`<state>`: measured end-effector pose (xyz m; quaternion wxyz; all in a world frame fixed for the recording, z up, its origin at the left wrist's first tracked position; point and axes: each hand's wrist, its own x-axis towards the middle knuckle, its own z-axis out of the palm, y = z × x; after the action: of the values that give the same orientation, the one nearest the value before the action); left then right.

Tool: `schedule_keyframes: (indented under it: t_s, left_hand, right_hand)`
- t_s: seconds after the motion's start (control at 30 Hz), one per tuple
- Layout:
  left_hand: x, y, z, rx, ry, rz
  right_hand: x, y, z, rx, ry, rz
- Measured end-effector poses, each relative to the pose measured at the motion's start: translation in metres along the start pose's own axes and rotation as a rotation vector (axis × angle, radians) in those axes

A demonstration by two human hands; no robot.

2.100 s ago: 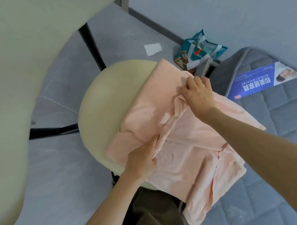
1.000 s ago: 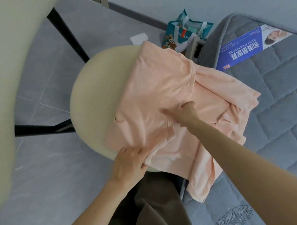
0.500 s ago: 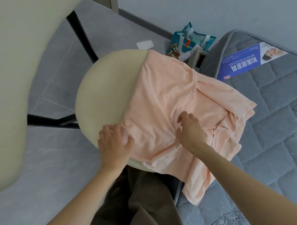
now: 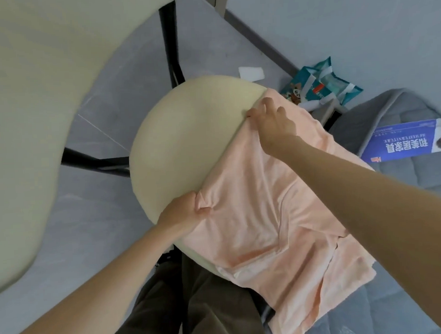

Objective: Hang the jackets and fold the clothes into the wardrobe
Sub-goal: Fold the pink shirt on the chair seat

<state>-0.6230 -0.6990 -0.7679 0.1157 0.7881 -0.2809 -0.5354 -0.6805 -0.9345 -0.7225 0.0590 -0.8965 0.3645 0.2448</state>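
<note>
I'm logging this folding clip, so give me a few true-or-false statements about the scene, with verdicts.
1. The pink garment lies partly on the round cream stool. True.
2. The left hand rests flat on the floor. False: it pinches the garment's near edge.
3. The right hand holds the garment's far corner. True.
4. The blue leaflet lies on the stool. False: it lies on the grey mattress.

Left hand pinching, right hand extended forward, fingers curled
</note>
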Motion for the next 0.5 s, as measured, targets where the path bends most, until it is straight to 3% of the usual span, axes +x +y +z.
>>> schedule_keyframes:
  t_s: [0.1, 0.2, 0.3, 0.4, 0.5]
  left_hand:
    - [-0.001, -0.001, -0.014, 0.024, -0.014, 0.005]
    - [-0.006, 0.001, -0.037, 0.097, 0.112, -0.007]
    - [-0.016, 0.013, -0.068, 0.157, 0.450, -0.017]
    - [-0.026, 0.036, -0.102, 0.160, 0.864, 0.072]
    - [-0.029, 0.056, -0.125, 0.143, 1.011, 0.094]
  right_hand:
    - [0.007, -0.001, -0.002, -0.181, 0.016, 0.025]
    - [0.010, 0.003, -0.009, -0.262, 0.027, 0.003]
    - [0.013, 0.016, -0.028, -0.198, 0.154, -0.010]
    - [0.013, 0.028, -0.058, 0.030, 0.363, 0.011]
    - [0.011, 0.030, -0.081, 0.260, 0.453, -0.007]
